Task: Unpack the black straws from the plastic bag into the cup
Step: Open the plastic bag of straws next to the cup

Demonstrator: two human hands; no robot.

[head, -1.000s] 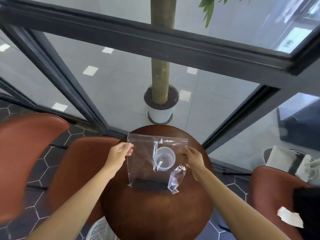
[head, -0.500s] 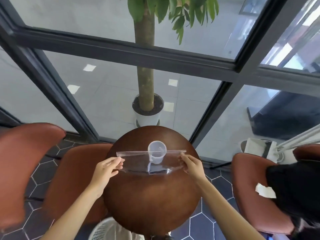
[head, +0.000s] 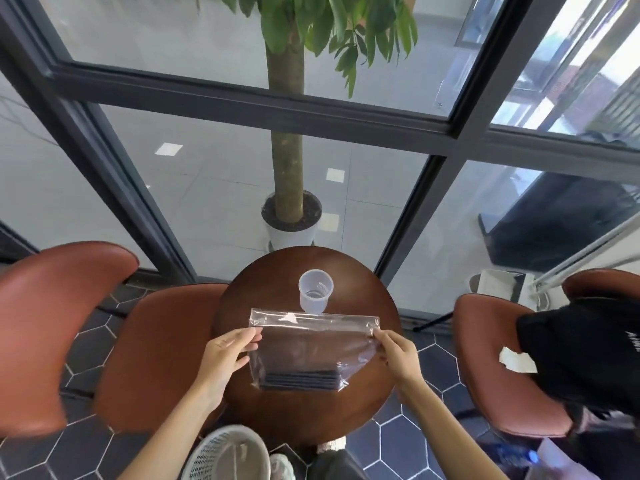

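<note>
The clear plastic zip bag (head: 313, 344), flat 0.5 s ago, now hangs upright between the left hand (head: 227, 355) and right hand (head: 394, 355), both pinching its top corners. The thin black straws (head: 300, 380) sit at the bottom, the translucent plastic cup (head: 315, 294) just behind; the seal looks unopened.

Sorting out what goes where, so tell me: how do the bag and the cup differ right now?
The bag is flat, soft and pinched near its top by both hands; the cup is rigid and stands untouched on the table. The bag holds the black straws; the cup holds none. Both are see-through plastic.
</note>
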